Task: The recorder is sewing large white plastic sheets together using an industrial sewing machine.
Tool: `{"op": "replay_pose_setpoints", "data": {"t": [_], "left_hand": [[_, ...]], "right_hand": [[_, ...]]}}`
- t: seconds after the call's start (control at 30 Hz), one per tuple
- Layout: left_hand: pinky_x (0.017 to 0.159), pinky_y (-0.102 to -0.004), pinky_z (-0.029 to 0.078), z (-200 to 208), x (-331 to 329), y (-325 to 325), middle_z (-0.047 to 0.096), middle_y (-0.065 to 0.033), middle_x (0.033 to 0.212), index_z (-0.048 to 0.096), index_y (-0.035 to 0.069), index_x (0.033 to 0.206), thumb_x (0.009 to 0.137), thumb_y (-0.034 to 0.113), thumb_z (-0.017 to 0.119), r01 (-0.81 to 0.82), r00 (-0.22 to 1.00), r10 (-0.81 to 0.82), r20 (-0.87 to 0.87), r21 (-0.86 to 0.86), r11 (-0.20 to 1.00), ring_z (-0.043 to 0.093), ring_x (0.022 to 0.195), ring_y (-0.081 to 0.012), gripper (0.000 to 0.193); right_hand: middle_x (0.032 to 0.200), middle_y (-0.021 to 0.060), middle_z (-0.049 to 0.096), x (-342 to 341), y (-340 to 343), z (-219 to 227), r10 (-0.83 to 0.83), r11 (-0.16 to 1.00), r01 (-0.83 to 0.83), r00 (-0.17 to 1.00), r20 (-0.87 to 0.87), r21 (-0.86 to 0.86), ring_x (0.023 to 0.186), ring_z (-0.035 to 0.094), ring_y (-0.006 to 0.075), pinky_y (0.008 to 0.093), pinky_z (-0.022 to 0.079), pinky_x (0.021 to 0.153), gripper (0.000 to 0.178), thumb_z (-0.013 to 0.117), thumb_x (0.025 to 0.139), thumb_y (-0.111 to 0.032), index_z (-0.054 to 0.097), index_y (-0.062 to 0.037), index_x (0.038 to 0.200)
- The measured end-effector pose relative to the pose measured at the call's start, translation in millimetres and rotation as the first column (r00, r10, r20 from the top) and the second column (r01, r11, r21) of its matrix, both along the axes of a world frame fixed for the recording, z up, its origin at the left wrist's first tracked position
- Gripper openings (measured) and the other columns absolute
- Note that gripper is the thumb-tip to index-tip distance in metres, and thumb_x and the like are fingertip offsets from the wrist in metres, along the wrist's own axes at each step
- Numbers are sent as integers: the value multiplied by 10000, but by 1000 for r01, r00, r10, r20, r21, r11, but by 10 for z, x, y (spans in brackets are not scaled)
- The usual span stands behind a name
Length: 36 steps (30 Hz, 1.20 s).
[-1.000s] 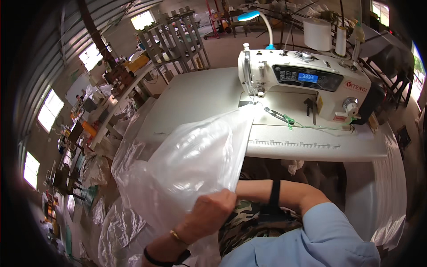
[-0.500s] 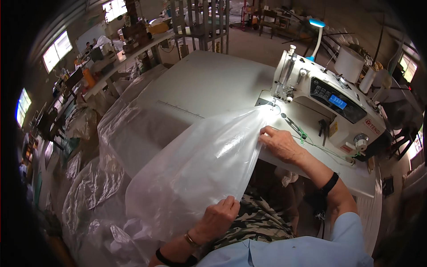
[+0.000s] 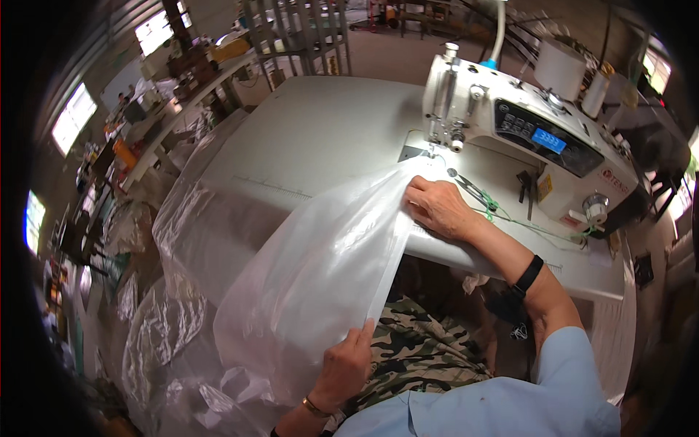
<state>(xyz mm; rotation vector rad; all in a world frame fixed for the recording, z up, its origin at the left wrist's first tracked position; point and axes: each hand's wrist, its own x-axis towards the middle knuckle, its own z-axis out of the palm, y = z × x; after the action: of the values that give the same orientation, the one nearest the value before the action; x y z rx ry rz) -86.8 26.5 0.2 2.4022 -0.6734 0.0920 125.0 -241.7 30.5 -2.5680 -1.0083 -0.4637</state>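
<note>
- Head view: translucent white sheet [image 3: 306,277] lies partly on the sewing table [image 3: 342,116], partly over its front edge above my lap. Its narrow top end is right at the needle area; can't tell if it's under the foot.
- My left hand [image 3: 348,368]: low, near my lap, thumb and fingers closed on the sheet's right-hand edge, pinching it.
- My right hand [image 3: 440,207]: over the table's front edge, fingers bent onto the same edge, just short of the needle. Can't tell whether it's pinched or only pressed.
- Edge runs nearly straight between both hands; the rest fans out left in soft folds.
- Sewing machine [image 3: 539,124]: behind and right of my right hand, display [image 3: 547,140] lit blue.
- Snips [image 3: 473,191] on the table beside my right hand, green string [image 3: 539,224] tied on, running right.
- White thread cone [image 3: 559,64] stands behind the machine head.
</note>
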Motion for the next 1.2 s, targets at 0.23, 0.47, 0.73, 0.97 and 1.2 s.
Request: {"op": "replay_pose_setpoints", "data": {"t": [0.23,0.47,0.73,0.97,1.2], "left_hand": [[597,-410,494,-46,231,-264,574,-138,835,648,21,1015,771,25,577,68,997,-70,-42,-59,996,595,680,-331,254],[591,-408,466,-28,478,-354,546,-130,734,665,18,866,723,9,583,125,992,-123,30,-88,988,573,636,-321,165],[561,-415,446,119,1035,-626,550,-129,712,623,28,750,743,41,599,146,975,-144,171,3,989,573,608,-333,28],[553,-432,447,243,1582,-950,549,-131,691,595,31,675,759,60,602,130,946,-133,294,32,991,572,601,-347,89],[571,-476,444,237,2133,-1339,568,-177,682,595,10,650,760,77,561,114,925,-116,360,27,993,570,611,-391,134]], "right_hand": [[953,83,589,-8,-71,-113,-236,970,242,960,150,-22,1006,556,260,536,386,967,152,647,834,-189,601,-67,913],[1276,97,563,-135,-120,-83,-295,955,292,952,-80,-47,1217,514,258,552,267,1098,276,570,928,-206,570,-53,1159],[1307,164,561,-108,-139,-188,-296,955,296,955,2,2,1260,495,288,547,273,1094,352,549,935,-265,548,-14,1183],[1281,207,565,-89,-120,-208,-312,950,312,950,-2,-6,1247,497,320,522,281,1096,366,553,933,-276,569,21,1148],[975,159,634,36,-173,-448,-392,916,380,915,97,128,1005,609,294,530,386,983,217,559,763,-101,635,-21,950]]}}
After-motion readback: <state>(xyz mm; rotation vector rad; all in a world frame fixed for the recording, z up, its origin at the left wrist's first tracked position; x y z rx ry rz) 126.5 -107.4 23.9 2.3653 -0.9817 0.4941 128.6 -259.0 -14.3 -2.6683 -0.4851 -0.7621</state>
